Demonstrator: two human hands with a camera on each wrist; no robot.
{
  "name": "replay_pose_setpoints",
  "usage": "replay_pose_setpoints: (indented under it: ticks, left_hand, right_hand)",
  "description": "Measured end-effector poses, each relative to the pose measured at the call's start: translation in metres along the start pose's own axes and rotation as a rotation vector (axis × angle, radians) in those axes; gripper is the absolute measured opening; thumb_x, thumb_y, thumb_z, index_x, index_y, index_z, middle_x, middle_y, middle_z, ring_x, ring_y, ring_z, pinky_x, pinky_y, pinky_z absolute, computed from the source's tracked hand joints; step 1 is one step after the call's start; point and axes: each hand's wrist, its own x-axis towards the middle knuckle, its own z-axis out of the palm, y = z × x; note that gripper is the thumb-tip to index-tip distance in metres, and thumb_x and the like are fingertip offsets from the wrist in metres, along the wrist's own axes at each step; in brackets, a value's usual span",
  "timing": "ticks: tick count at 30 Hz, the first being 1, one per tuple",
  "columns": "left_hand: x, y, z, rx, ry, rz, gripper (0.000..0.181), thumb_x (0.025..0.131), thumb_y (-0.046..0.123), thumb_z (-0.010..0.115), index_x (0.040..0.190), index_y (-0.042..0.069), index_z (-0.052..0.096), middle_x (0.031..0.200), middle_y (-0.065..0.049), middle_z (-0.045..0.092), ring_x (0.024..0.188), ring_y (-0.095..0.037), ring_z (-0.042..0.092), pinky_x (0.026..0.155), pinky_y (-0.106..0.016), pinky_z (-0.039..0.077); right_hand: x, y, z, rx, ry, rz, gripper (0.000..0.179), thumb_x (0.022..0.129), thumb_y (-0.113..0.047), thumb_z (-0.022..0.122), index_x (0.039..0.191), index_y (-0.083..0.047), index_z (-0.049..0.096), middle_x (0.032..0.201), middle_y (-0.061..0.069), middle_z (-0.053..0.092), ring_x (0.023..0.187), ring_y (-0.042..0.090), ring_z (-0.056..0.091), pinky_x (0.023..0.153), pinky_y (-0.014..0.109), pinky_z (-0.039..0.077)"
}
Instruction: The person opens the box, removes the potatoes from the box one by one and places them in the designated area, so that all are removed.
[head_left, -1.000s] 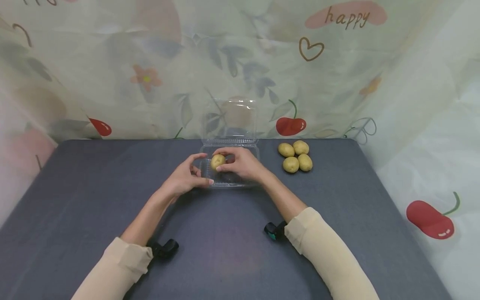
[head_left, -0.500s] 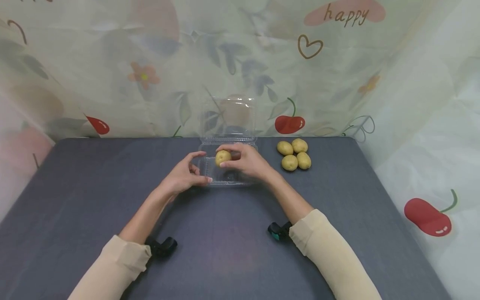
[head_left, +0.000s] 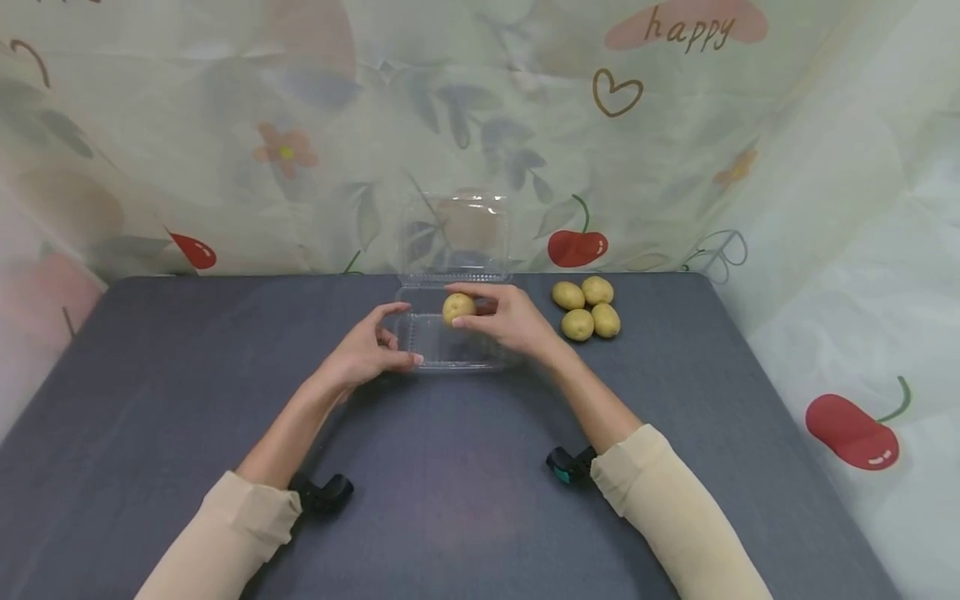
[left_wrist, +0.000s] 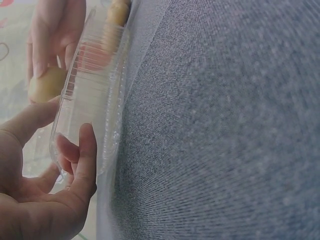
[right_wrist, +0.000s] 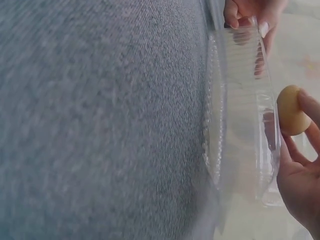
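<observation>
A clear plastic clamshell container (head_left: pixel 442 346) lies on the table with its lid (head_left: pixel 461 237) raised at the back. My left hand (head_left: pixel 363 350) holds the container's left end, the thumb at the front corner and the index finger toward the back. Between thumb and fingertips my right hand (head_left: pixel 513 317) pinches a small yellow potato (head_left: pixel 458 308) over the container. From the right wrist view, the potato (right_wrist: pixel 293 111) is raised above the container's rim. The left wrist view shows left fingers (left_wrist: pixel 86 165) against the clear side wall.
Several loose potatoes (head_left: pixel 577 325) sit grouped on the dark grey table (head_left: pixel 465 483), to the right of the container. A printed curtain (head_left: pixel 337 125) hangs directly behind the table's back edge. Black wrist cameras (head_left: pixel 326 493) show by both sleeves.
My right hand has carried the potato to the right and slightly back, from the container's left side toward its middle. The left hand keeps its place at the left end.
</observation>
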Motion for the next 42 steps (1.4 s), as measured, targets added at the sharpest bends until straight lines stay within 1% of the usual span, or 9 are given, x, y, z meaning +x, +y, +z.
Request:
replay_pose_setpoints:
  ticks: [3, 7, 14, 20, 23, 27, 32, 38, 42]
  left_hand:
    - [-0.001, 0.0, 0.0, 0.006, 0.003, 0.004, 0.089, 0.082, 0.012, 0.082, 0.154, 0.016, 0.03, 0.078, -0.005, 0.049, 0.071, -0.025, 0.059, 0.07, -0.036, 0.048]
    - [0.0, -0.001, 0.0, 0.008, 0.002, 0.007, 0.09, 0.082, 0.013, 0.082, 0.155, 0.016, 0.03, 0.079, -0.006, 0.05, 0.073, -0.026, 0.061, 0.072, -0.036, 0.049]
    - [-0.001, -0.001, 0.0, 0.03, 0.006, -0.001, 0.09, 0.082, 0.015, 0.082, 0.155, 0.017, 0.029, 0.081, -0.007, 0.05, 0.072, -0.026, 0.059, 0.069, -0.036, 0.045]
    - [-0.001, -0.001, 0.001, 0.027, 0.013, 0.0, 0.09, 0.082, 0.015, 0.082, 0.155, 0.019, 0.029, 0.078, -0.006, 0.051, 0.074, -0.029, 0.061, 0.074, -0.037, 0.048]
    - [-0.001, -0.001, 0.001, 0.019, 0.005, 0.005, 0.09, 0.083, 0.015, 0.082, 0.155, 0.018, 0.029, 0.079, -0.006, 0.051, 0.076, -0.03, 0.061, 0.077, -0.038, 0.049]
    - [-0.001, -0.001, -0.001, 0.018, -0.003, 0.009, 0.09, 0.083, 0.015, 0.081, 0.155, 0.018, 0.028, 0.079, -0.007, 0.05, 0.078, -0.032, 0.063, 0.078, -0.039, 0.05]
    - [-0.001, 0.0, 0.0, 0.039, 0.004, 0.008, 0.089, 0.084, 0.014, 0.081, 0.155, 0.017, 0.028, 0.079, -0.007, 0.051, 0.077, -0.031, 0.064, 0.077, -0.038, 0.05]
    - [0.0, 0.001, 0.001, 0.032, 0.003, 0.007, 0.089, 0.084, 0.013, 0.081, 0.155, 0.017, 0.028, 0.079, -0.006, 0.049, 0.079, -0.032, 0.064, 0.079, -0.039, 0.052]
    - [-0.002, 0.0, 0.001, 0.018, 0.0, 0.008, 0.09, 0.084, 0.013, 0.08, 0.156, 0.017, 0.027, 0.079, -0.007, 0.049, 0.079, -0.032, 0.064, 0.081, -0.04, 0.054]
  right_hand:
    - [-0.003, 0.001, -0.003, 0.013, 0.005, -0.002, 0.047, 0.09, -0.022, 0.076, 0.135, -0.023, 0.064, 0.141, 0.004, 0.057, 0.111, 0.021, 0.067, 0.087, 0.034, 0.055]
    - [-0.007, 0.003, -0.008, 0.016, 0.031, -0.009, 0.047, 0.089, -0.021, 0.077, 0.134, -0.021, 0.064, 0.139, 0.005, 0.058, 0.109, 0.022, 0.067, 0.087, 0.034, 0.055]
    - [-0.013, 0.006, -0.014, 0.017, 0.058, -0.012, 0.048, 0.089, -0.021, 0.077, 0.136, -0.017, 0.063, 0.138, 0.008, 0.059, 0.107, 0.022, 0.068, 0.086, 0.035, 0.056]
    - [-0.021, 0.009, -0.021, 0.054, 0.055, -0.002, 0.046, 0.089, -0.019, 0.077, 0.133, -0.019, 0.065, 0.138, 0.008, 0.059, 0.104, 0.023, 0.069, 0.085, 0.036, 0.056]
    - [-0.025, 0.01, -0.026, 0.063, 0.049, 0.015, 0.046, 0.089, -0.018, 0.077, 0.133, -0.019, 0.065, 0.138, 0.006, 0.059, 0.103, 0.023, 0.069, 0.086, 0.036, 0.055]
    - [-0.032, 0.009, -0.032, 0.063, 0.054, 0.057, 0.047, 0.089, -0.022, 0.077, 0.134, -0.023, 0.064, 0.137, 0.0, 0.06, 0.105, 0.022, 0.068, 0.088, 0.037, 0.054]
    - [-0.041, 0.011, -0.039, 0.039, 0.068, 0.103, 0.048, 0.088, -0.027, 0.078, 0.134, -0.026, 0.064, 0.14, -0.001, 0.057, 0.11, 0.02, 0.066, 0.091, 0.037, 0.052]
    - [-0.049, 0.018, -0.045, 0.049, 0.085, 0.082, 0.048, 0.089, -0.022, 0.077, 0.135, -0.019, 0.064, 0.14, 0.007, 0.057, 0.108, 0.022, 0.066, 0.088, 0.033, 0.053]
    - [-0.054, 0.019, -0.048, 0.045, 0.105, 0.08, 0.049, 0.09, -0.021, 0.076, 0.136, -0.019, 0.062, 0.138, 0.007, 0.057, 0.108, 0.023, 0.066, 0.088, 0.032, 0.053]
